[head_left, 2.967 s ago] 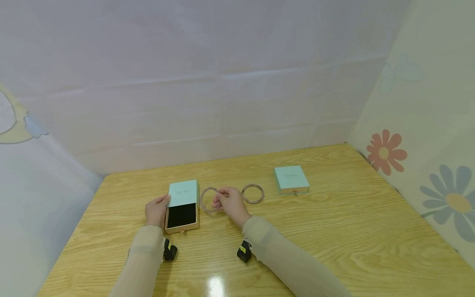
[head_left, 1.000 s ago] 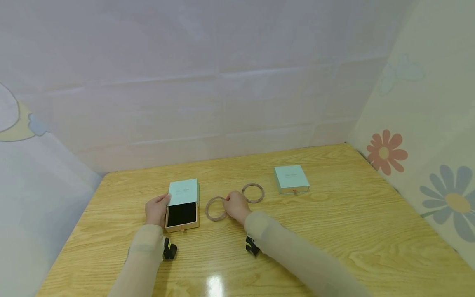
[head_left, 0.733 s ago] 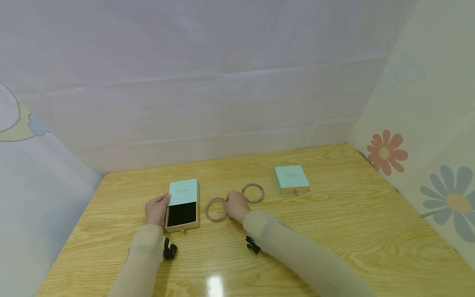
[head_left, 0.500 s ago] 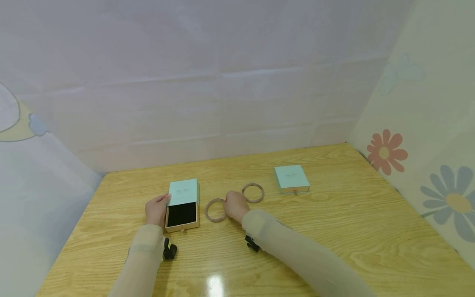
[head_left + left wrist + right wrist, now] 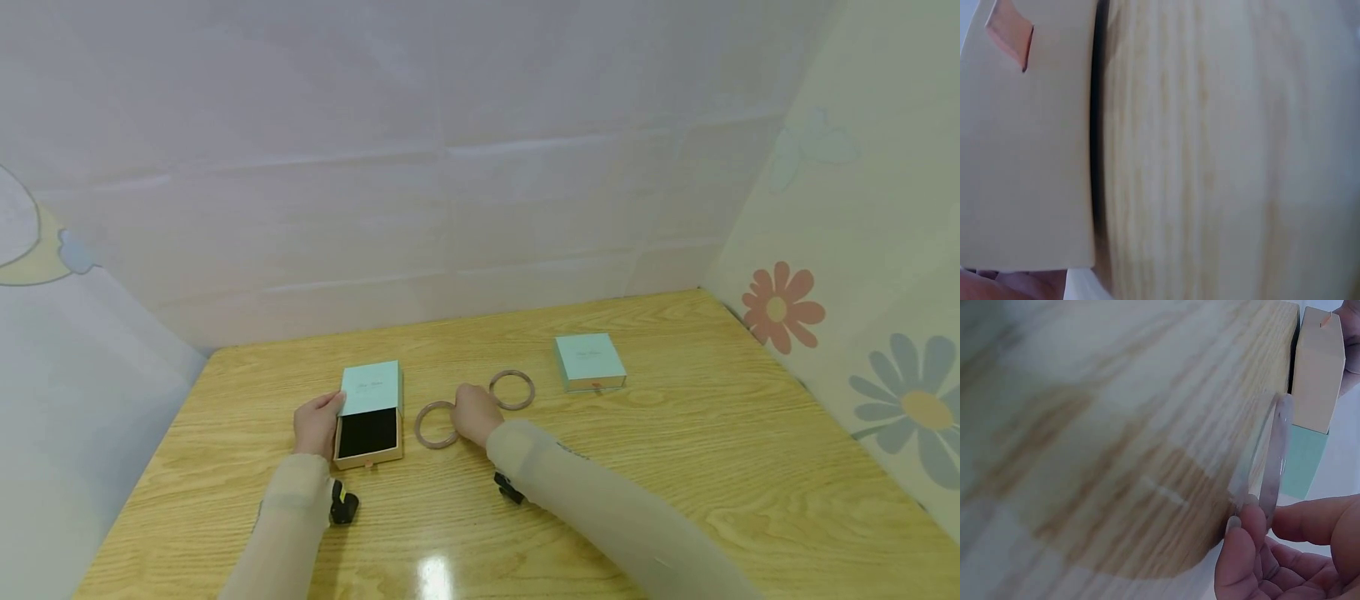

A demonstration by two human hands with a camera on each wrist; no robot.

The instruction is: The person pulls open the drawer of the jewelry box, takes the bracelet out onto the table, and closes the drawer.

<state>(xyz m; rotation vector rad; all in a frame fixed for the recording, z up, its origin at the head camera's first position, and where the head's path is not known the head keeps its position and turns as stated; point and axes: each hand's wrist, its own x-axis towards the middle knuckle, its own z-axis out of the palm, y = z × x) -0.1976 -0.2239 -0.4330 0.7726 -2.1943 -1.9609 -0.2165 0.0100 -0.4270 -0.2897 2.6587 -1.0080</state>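
My left hand grips the left side of a mint-green drawer box, its thumb at the top edge. The box's tan drawer is slid out towards me, showing a black lining and a small orange pull tab. My right hand pinches the near end of a pale, translucent bangle between thumb and fingers. This bangle is low over the table, just right of the drawer. A second bangle lies on the table behind and right of my right hand.
A second mint-green box, its drawer pushed in, stands further right at the back of the wooden table. White cloth hangs behind the table, and a flower-printed cloth hangs on the right.
Since three seconds ago, my right hand has moved the pinched bangle a little right and nearer to me. It has barely shifted in the last half second. My left hand keeps its place on the box.
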